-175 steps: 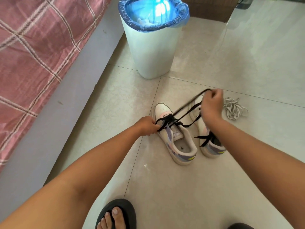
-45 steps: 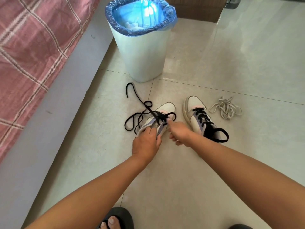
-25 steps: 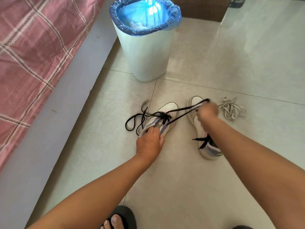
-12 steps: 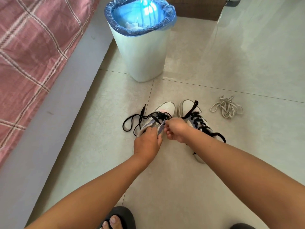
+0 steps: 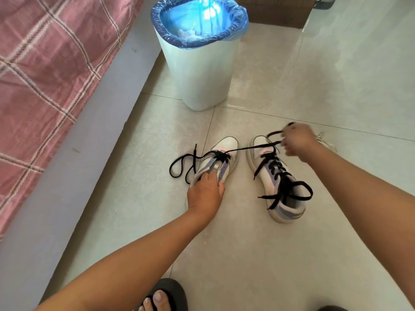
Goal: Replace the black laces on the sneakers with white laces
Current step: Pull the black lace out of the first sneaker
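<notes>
On the tiled floor the left sneaker [image 5: 219,163] lies pinned under the left hand [image 5: 205,195], fingers curled over its heel end, while the right sneaker [image 5: 277,176] beside it remains fully laced in black. The right hand [image 5: 296,140], at the tongue half a second ago, has swung far and right, fingers closed on the black lace [image 5: 249,148] and drawing it taut. Another crossing looks freed, with only the toe eyelets left; the white laces [image 5: 324,142] wait behind that hand.

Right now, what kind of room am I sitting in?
Most likely a bedroom at home: a bed with a pink plaid sheet runs along the left, a bin lined with a blue bag stands on the glossy tiled floor.
</notes>
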Demonstrator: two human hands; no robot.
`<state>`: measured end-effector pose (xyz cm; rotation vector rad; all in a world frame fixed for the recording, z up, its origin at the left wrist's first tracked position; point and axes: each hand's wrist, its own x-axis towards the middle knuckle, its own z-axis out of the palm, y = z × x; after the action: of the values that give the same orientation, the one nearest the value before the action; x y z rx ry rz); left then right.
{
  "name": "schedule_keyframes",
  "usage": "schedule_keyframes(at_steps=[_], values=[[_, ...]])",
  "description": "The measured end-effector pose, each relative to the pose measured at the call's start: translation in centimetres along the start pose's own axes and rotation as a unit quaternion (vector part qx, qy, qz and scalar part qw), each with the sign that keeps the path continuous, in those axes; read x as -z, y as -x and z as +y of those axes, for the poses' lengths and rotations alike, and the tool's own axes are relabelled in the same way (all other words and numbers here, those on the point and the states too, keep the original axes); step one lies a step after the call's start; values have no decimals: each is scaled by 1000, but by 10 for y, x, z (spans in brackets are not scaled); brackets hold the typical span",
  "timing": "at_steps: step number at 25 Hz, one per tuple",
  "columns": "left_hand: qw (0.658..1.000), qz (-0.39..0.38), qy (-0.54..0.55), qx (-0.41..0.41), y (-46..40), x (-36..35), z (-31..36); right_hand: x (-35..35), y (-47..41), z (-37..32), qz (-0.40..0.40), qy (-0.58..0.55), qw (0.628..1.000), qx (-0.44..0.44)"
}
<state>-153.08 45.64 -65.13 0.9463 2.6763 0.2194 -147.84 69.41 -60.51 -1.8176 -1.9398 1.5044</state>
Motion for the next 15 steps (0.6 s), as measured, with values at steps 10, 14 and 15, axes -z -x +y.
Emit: schedule_keyframes(at_steps=[10,14,15], values=[[978,-90,184,28,-27,34,3,-98,79,19,-141,357,910,153],[975,-122,182,43,-41,30,6,-90,72,30,-156,322,921,153],[975,-122,181,37,-42,31,2,-84,70,32,-171,312,923,147]])
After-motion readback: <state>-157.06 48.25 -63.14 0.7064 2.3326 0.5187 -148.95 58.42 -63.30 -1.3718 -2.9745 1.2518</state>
